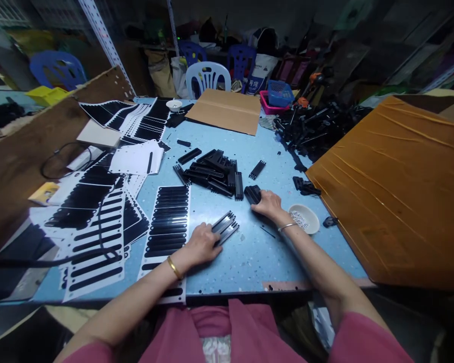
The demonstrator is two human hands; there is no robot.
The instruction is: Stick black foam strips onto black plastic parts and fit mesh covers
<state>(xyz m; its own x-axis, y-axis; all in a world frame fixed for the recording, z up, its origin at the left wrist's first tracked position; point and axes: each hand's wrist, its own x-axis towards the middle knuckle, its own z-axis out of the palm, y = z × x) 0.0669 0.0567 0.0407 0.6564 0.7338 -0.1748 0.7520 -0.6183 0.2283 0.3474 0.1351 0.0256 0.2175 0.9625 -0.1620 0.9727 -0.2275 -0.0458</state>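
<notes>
My left hand point(203, 245) is closed around one end of some black slotted plastic strips point(227, 226) near the table's front. Farther right, my right hand point(267, 204) grips a short black plastic piece point(252, 194), its fingers wrapped over the near end. Between and beyond both hands lies a loose pile of black plastic strips point(212, 171). A sheet of black adhesive strips point(168, 217) lies just left of my left hand. By my right wrist stands a white bowl point(313, 222) holding small metal parts.
Overlapping sticker sheets point(94, 267) cover the table's left side. A flat cardboard piece point(227, 108) lies at the back. A large tape-wrapped carton point(401, 201) borders the right, beside a heap of black parts point(318, 128). One thin black piece point(267, 231) lies near my right wrist.
</notes>
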